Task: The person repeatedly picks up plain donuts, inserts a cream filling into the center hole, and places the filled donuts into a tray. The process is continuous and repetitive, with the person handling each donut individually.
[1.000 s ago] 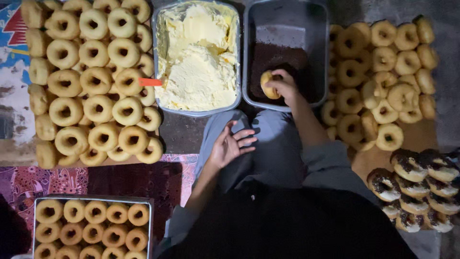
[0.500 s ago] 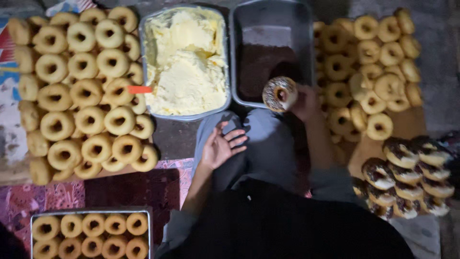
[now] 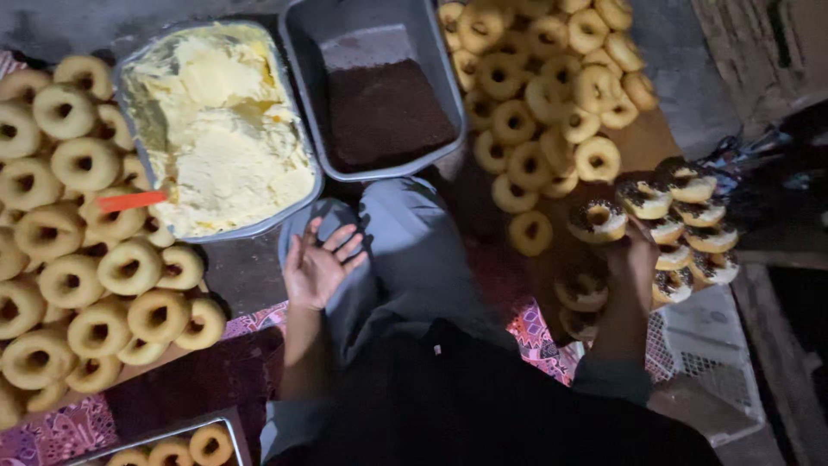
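- Holding a coated doughnut (image 3: 597, 221) right of centre, the right hand (image 3: 632, 259) has its grip shut round the rim, just by the finished pile (image 3: 681, 226).
- Prob. light, soft, topping smears; take it by the bare sides.
- Left hand (image 3: 317, 266) open, palm up, holding nothing, centre frame.
- Crumb tray (image 3: 379, 86) and cream tray (image 3: 216, 129) up top; plain doughnuts (image 3: 78, 259) left.

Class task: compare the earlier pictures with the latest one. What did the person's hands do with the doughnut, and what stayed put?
The right hand lifted a doughnut out of the tray of dark crumbs, carried it rightward, and now sets the topped doughnut beside the finished doughnuts. The left hand stayed open, palm up, on the knee. The cream tray and plain doughnuts were not touched.
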